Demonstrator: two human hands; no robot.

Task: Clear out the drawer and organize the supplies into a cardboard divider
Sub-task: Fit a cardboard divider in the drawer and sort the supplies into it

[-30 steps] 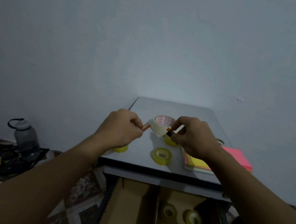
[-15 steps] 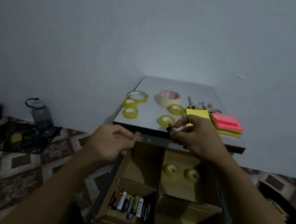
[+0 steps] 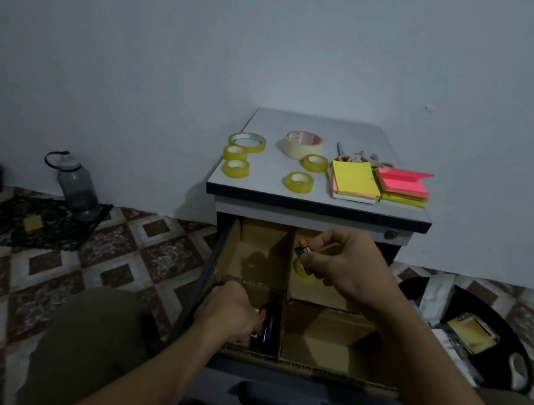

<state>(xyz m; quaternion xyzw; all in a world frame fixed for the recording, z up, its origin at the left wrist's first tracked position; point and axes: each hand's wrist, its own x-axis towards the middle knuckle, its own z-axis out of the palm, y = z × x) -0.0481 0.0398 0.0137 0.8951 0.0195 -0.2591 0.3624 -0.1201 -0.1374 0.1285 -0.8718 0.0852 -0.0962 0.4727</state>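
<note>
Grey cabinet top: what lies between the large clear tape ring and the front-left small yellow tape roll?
Another small yellow tape roll, close beside the large clear tape ring; the head view shows it.

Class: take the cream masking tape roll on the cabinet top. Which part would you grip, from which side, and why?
Come from straight above: the masking tape roll lies flat on the cabinet top, core hole facing up. Pinch its wall on the back-left, thumb in the hole, fingers outside, since a small yellow tape roll crowds its front-right.

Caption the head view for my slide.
Left hand among batteries in the cardboard divider; right hand pinches a battery above the drawer.
</note>
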